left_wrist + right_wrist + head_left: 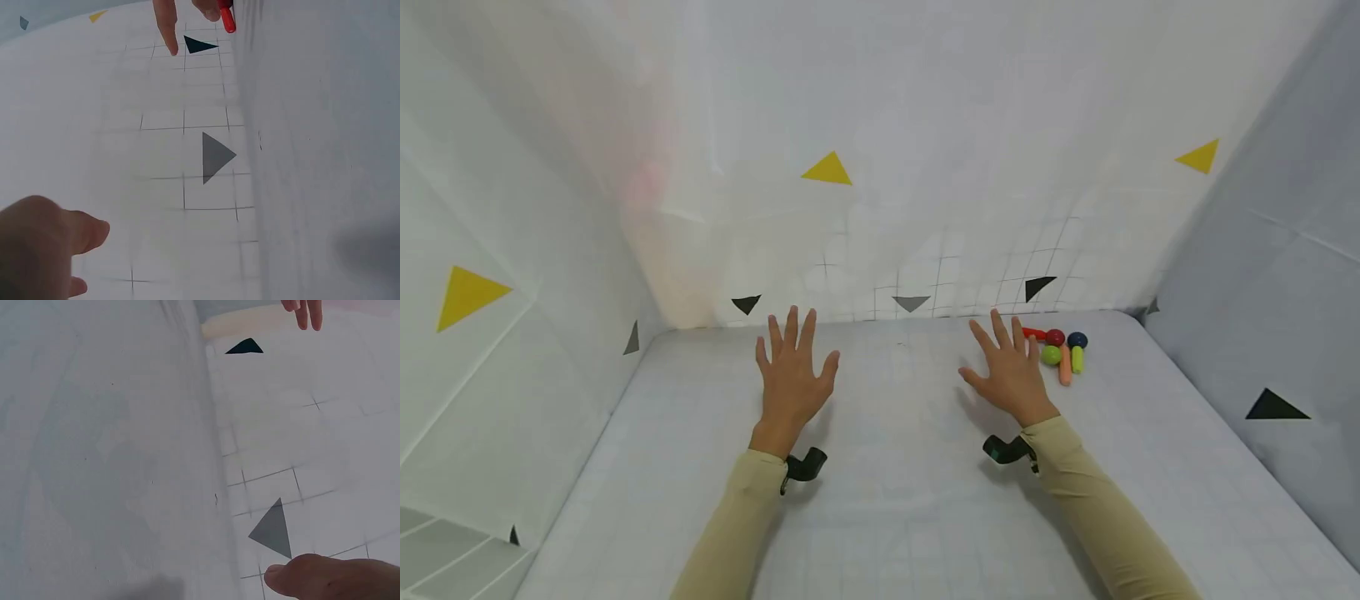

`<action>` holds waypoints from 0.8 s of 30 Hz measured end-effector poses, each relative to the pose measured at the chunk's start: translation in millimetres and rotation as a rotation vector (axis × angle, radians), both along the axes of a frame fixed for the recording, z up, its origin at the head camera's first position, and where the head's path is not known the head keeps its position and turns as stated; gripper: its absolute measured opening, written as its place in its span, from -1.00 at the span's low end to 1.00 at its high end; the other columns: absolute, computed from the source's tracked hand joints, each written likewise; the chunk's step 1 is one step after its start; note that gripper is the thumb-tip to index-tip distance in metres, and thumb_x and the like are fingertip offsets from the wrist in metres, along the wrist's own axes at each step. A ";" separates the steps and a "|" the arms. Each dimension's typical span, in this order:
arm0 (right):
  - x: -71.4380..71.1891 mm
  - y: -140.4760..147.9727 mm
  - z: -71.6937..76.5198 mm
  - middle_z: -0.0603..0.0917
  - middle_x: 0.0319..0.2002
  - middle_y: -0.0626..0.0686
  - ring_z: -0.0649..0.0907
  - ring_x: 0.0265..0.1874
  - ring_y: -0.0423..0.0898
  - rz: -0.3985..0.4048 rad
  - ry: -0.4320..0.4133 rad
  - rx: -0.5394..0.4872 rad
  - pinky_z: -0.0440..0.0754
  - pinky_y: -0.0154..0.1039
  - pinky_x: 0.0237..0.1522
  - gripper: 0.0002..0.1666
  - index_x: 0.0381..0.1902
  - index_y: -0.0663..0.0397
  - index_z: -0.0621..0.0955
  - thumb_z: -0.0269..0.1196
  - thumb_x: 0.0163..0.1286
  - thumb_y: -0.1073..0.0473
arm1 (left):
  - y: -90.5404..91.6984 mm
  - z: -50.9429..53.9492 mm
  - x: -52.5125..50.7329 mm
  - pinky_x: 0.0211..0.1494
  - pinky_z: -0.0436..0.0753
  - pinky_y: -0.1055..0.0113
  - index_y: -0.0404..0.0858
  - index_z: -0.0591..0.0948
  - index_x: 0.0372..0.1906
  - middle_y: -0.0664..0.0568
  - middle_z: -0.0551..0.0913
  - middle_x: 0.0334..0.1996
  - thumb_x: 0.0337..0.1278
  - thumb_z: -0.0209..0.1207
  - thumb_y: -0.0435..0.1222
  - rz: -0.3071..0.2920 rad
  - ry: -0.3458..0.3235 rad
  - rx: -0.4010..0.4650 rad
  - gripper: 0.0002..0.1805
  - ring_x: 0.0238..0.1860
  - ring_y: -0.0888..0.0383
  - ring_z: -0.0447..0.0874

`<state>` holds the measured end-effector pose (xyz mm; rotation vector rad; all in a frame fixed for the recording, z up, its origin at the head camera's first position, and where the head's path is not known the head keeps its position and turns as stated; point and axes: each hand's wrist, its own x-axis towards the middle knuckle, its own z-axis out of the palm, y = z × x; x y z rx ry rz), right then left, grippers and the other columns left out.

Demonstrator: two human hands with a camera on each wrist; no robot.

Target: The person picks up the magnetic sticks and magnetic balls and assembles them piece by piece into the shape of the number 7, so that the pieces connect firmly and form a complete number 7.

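Observation:
My left hand (793,379) is held over the left part of the white table with its fingers spread, holding nothing. Over the right part, my right hand (1011,375) is likewise spread and holds nothing. Just right of it lies a small group of toy-like pieces: a red stick (1034,333), a dark red ball (1056,337), a dark blue ball (1077,340), a green ball (1051,355), an orange stick (1065,367) and a yellow-green stick (1077,360). The right fingers partly overlap the group in the head view; whether they touch it I cannot tell.
A white back wall (910,250) with grid lines and triangle markers rises behind the white table (895,517). Side walls stand at left (535,367) and right (1262,317). Each wrist bears a small black camera, the left one (807,465) and the right one (1006,450).

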<state>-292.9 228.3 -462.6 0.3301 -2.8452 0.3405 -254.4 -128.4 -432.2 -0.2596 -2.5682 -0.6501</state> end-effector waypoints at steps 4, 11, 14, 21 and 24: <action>-6.5 11.4 -2.4 0.03 0.62 0.32 -0.03 0.54 0.46 0.019 -0.031 -0.048 -0.03 0.59 0.37 -0.04 0.61 0.06 0.28 0.39 0.39 -0.09 | 11.9 -0.7 1.3 0.51 -0.03 -0.36 -0.29 0.27 0.60 -0.29 0.22 0.55 0.46 0.20 -0.12 -0.084 0.018 0.067 -0.26 0.59 -0.35 -0.07; -15.4 34.1 -3.6 0.18 0.56 0.37 0.18 0.47 0.47 0.038 -0.011 -0.118 0.16 0.51 0.36 -0.17 0.53 0.22 0.37 0.41 0.40 0.10 | 37.9 -2.5 -0.8 0.53 0.14 -0.24 -0.27 0.30 0.59 -0.25 0.34 0.50 0.44 0.24 -0.20 -0.173 -0.028 0.100 -0.28 0.54 -0.33 0.12; -17.5 44.5 -3.4 0.24 0.53 0.39 0.24 0.45 0.44 0.047 0.004 -0.180 0.26 0.47 0.34 -0.20 0.50 0.27 0.40 0.42 0.39 0.17 | 48.4 -1.1 -2.7 0.52 0.20 -0.21 -0.27 0.31 0.58 -0.23 0.37 0.48 0.42 0.25 -0.21 -0.203 -0.044 0.100 -0.28 0.53 -0.31 0.16; -20.2 68.8 -2.8 0.34 0.46 0.42 0.30 0.43 0.41 -0.006 -0.013 -0.259 0.28 0.41 0.36 -0.27 0.45 0.34 0.44 0.39 0.38 0.26 | 70.4 -5.1 -8.0 0.42 0.41 -0.13 -0.30 0.38 0.53 -0.23 0.48 0.38 0.39 0.28 -0.26 -0.274 -0.020 0.064 -0.32 0.42 -0.20 0.39; -22.4 77.5 -1.4 0.40 0.40 0.43 0.34 0.39 0.41 -0.042 -0.021 -0.278 0.31 0.39 0.35 -0.32 0.41 0.37 0.46 0.38 0.38 0.30 | 79.8 -8.0 -9.5 0.38 0.47 -0.08 -0.27 0.37 0.54 -0.23 0.49 0.36 0.41 0.27 -0.25 -0.299 -0.053 0.062 -0.32 0.38 -0.18 0.44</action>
